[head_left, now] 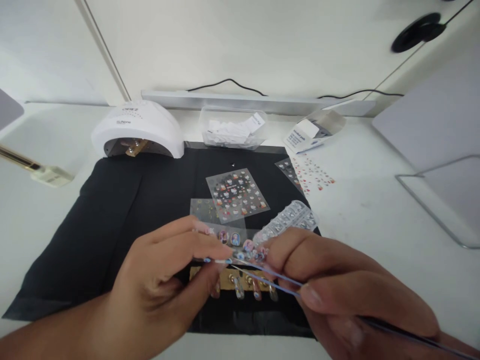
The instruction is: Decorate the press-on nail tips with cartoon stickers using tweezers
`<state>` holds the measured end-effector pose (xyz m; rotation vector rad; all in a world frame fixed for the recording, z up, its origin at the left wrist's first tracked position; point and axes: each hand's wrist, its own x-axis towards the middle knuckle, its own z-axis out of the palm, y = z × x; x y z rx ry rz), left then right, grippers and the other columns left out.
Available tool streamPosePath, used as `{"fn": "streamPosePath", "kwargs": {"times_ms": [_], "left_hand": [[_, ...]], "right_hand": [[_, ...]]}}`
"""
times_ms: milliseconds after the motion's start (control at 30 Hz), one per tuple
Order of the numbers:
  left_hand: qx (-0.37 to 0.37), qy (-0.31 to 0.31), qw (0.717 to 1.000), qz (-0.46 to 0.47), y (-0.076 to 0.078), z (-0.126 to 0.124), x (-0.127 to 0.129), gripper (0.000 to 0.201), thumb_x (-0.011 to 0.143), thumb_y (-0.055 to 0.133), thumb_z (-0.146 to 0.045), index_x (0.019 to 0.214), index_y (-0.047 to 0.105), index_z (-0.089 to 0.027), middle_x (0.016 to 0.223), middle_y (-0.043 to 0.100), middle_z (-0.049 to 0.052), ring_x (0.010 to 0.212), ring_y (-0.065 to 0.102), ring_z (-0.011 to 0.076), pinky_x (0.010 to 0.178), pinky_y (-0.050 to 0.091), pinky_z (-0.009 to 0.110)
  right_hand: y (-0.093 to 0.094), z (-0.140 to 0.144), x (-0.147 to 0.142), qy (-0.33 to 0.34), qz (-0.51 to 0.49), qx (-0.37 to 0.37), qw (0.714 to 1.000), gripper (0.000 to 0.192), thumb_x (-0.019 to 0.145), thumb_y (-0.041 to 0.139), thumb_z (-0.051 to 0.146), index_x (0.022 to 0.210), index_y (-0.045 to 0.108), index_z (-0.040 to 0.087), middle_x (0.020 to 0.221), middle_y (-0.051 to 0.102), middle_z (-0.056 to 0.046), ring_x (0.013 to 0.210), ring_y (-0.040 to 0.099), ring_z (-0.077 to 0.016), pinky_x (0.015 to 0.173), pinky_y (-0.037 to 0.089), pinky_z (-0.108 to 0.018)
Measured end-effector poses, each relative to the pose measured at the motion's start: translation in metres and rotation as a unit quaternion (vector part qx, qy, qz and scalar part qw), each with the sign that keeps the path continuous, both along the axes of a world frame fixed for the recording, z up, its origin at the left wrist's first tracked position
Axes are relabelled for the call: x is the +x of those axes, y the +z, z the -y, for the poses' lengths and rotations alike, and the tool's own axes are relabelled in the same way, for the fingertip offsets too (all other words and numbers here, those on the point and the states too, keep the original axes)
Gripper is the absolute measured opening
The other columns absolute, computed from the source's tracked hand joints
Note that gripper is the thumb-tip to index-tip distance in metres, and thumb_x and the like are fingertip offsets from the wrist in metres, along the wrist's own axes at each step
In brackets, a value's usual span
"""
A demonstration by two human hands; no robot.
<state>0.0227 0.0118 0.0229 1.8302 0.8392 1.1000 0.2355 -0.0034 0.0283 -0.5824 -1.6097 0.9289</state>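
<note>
My left hand [165, 270] pinches the lower edge of a clear sticker sheet [235, 239] that carries small coloured figures. In my right hand [352, 285] is a pair of thin bluish tweezers [279, 275], whose points reach the sheet's edge beside my left fingertips. I cannot tell whether the tweezer points grip a sticker. Below the sheet, a gold-coloured strip [225, 276] holds several decorated false nails [256, 290], partly covered by my left hand. A clear compartment case of small shiny pieces [288, 220] lies just beyond my right hand.
A black mat [112, 215] covers the middle of the white table. On it lie sticker sheets [238, 195]. Along the back stand a white nail lamp [138, 125], a clear tub of white packets [232, 130] and an alcohol pad box [315, 131]. A metal frame [431, 215] stands at right.
</note>
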Motion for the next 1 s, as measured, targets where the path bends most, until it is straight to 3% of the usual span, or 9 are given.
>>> {"fn": "streamPosePath", "kwargs": {"times_ms": [233,500,767,1000], "left_hand": [[0.051,0.047,0.996,-0.058,-0.001,0.003,-0.001,0.031,0.087,0.065,-0.011,0.112,0.063,-0.029,0.093,0.073,-0.002,0.080,0.069,0.0130,0.067,0.059,0.020],[0.046,0.026,0.995,-0.080,0.001,0.003,-0.004,0.027,0.090,0.064,-0.014,0.111,0.063,-0.031,0.092,0.071,-0.003,0.078,0.070,0.0113,0.061,0.057,0.016],[0.071,0.012,0.993,-0.092,0.002,0.003,-0.007,0.022,0.089,0.065,-0.015,0.107,0.063,-0.028,0.091,0.071,0.001,0.076,0.071,0.0144,0.059,0.057,0.019],[0.080,0.007,0.992,-0.100,0.005,0.001,-0.006,0.020,0.090,0.064,-0.014,0.106,0.063,-0.025,0.091,0.070,0.000,0.075,0.070,0.0111,0.060,0.055,0.016]], "right_hand": [[0.007,-0.001,-0.004,-0.033,0.019,0.000,0.999,0.018,0.093,0.058,0.025,0.096,0.075,0.023,0.064,0.057,-0.004,0.065,0.061,-0.0205,0.058,0.058,-0.037],[0.020,-0.003,-0.008,-0.055,0.044,0.052,0.996,0.014,0.090,0.065,0.032,0.085,0.076,0.026,0.059,0.058,-0.003,0.059,0.060,-0.0196,0.053,0.059,-0.035],[0.018,-0.004,-0.001,-0.011,0.057,0.018,0.998,0.016,0.084,0.072,0.041,0.084,0.076,0.026,0.059,0.061,-0.005,0.061,0.063,-0.0226,0.057,0.061,-0.039],[0.016,0.002,0.000,-0.008,0.051,-0.021,0.998,0.017,0.084,0.073,0.042,0.080,0.076,0.026,0.060,0.061,-0.005,0.063,0.063,-0.0225,0.059,0.062,-0.039]]}}
